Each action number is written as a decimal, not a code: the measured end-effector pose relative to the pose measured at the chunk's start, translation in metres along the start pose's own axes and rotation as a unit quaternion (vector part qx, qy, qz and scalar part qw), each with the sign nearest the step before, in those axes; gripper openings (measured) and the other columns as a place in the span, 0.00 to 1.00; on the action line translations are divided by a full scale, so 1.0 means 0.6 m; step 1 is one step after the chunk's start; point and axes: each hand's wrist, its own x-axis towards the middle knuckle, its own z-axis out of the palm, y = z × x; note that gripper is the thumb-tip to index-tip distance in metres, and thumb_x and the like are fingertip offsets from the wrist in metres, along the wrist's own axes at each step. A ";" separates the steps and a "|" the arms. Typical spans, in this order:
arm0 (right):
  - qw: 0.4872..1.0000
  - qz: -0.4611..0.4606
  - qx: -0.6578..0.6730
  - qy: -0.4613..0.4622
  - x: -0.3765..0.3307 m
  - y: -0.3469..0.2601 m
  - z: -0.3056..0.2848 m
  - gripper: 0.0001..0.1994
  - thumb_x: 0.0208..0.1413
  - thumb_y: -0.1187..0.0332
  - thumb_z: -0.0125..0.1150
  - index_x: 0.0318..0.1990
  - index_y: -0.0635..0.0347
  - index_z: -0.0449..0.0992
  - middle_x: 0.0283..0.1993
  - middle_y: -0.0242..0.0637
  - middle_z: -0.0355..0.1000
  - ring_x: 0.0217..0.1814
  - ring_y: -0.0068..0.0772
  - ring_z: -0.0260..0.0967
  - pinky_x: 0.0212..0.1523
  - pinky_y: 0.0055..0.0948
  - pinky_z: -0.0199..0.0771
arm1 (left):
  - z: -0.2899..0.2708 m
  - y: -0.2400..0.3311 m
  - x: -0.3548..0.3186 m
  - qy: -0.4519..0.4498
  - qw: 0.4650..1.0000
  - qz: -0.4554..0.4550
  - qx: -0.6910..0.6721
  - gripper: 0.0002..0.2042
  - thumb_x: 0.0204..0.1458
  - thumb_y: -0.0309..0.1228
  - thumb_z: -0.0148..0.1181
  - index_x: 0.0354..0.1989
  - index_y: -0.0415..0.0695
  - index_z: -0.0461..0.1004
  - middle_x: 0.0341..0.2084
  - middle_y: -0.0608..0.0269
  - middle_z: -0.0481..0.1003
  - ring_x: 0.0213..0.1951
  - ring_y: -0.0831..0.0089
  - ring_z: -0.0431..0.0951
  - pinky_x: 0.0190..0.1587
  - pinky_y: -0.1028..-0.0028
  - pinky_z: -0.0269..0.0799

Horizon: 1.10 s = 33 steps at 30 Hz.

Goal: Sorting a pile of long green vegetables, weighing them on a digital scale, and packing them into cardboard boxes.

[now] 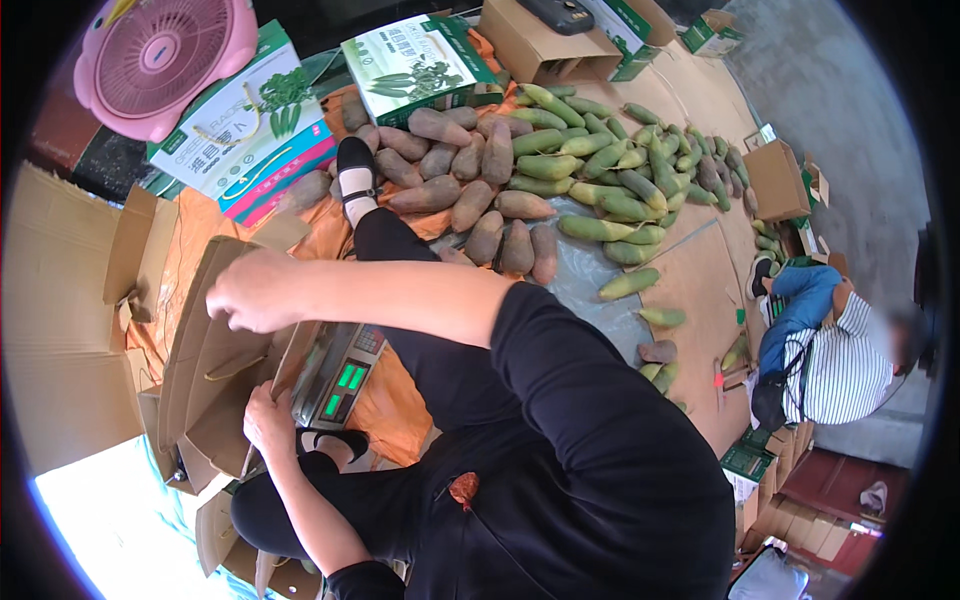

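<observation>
An open cardboard box (232,425) stands at the left with its flaps raised. My left hand (270,424) grips the near edge of this box, fingers bent over the cardboard. Above the raised flaps (200,335), my right hand (256,290) is closed with curled fingers; what they hold, if anything, is hidden. My right forearm reaches across from the right. Against the box's right side is a digital scale (345,378) with green lit displays, partly covered by the box.
Brownish root vegetables (428,194) and green radishes (600,195) lie heaped beyond my legs. Printed cartons (415,65) and a pink fan (165,55) stand at the far left. Another person (835,365) sits at the right. An orange sheet (390,405) covers floor near the scale.
</observation>
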 end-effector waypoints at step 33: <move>0.360 0.717 0.191 0.565 -1.032 0.433 -0.106 0.32 0.49 0.68 0.63 0.62 0.53 0.56 0.50 0.37 0.65 0.47 0.33 0.63 0.35 0.40 0.69 | 0.022 -0.013 0.011 -0.042 0.997 -0.023 -0.059 0.09 0.44 0.28 0.60 0.34 0.39 0.74 0.25 0.52 0.74 0.29 0.59 0.75 0.36 0.65 0.69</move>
